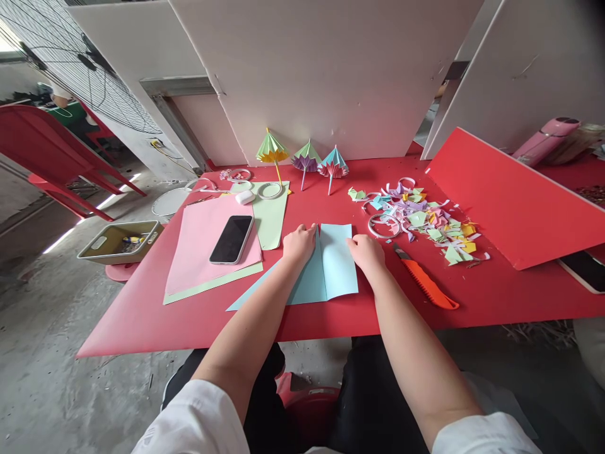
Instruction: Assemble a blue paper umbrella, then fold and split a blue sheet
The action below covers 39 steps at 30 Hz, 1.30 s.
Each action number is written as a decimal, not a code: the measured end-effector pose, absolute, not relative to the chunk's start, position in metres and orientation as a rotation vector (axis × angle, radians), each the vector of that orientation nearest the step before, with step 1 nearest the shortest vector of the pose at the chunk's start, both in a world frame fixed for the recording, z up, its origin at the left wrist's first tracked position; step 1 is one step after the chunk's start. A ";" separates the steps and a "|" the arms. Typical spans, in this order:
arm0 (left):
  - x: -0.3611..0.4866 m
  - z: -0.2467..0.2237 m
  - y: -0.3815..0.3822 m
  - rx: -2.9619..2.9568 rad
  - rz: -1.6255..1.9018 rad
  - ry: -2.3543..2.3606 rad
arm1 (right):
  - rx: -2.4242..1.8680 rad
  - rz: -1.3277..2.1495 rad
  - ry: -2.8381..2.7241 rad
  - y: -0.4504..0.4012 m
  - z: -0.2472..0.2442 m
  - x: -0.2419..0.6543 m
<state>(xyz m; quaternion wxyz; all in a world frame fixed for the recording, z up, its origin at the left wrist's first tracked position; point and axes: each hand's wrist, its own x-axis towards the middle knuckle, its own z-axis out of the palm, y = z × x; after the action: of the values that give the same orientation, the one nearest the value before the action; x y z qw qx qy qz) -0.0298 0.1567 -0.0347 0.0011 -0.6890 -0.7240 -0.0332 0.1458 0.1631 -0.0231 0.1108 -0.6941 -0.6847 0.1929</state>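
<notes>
A sheet of light blue paper (339, 265) lies near the table's front edge, with an upright crease dividing its right panel from the slanted left part. My left hand (299, 244) rests on its upper left portion beside the crease, fingers curled down against it. At the right edge, my right hand (368, 252) grips the paper with the thumb on top; its other fingertips are partly hidden. To the right of that hand lies an orange-handled utility knife (428, 282). My left forearm covers part of the paper.
Pink paper (198, 233) and green paper (271, 221) lie left under a phone (231, 239). Several paper umbrellas stand behind, including a green-yellow one (273, 151). Paper scraps (418, 217) and a tape roll (384, 226) lie right, before a leaning red board (515, 202).
</notes>
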 end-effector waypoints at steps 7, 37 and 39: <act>-0.031 -0.036 0.157 -2.158 -0.109 -2.254 | -2.017 0.578 -1.993 0.163 -0.024 0.147; -0.027 -0.044 0.113 -2.380 -0.216 -2.114 | -2.116 0.635 -2.018 0.132 -0.021 0.147; -0.028 -0.044 0.113 -2.397 -0.206 -2.123 | -2.133 0.622 -2.027 0.131 -0.020 0.146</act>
<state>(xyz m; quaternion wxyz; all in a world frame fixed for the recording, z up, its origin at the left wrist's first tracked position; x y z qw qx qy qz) -0.0275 0.1128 -0.0440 -0.0336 -0.7465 -0.6614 -0.0641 0.1456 0.1307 -0.0203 0.0670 -0.7077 -0.6724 0.2062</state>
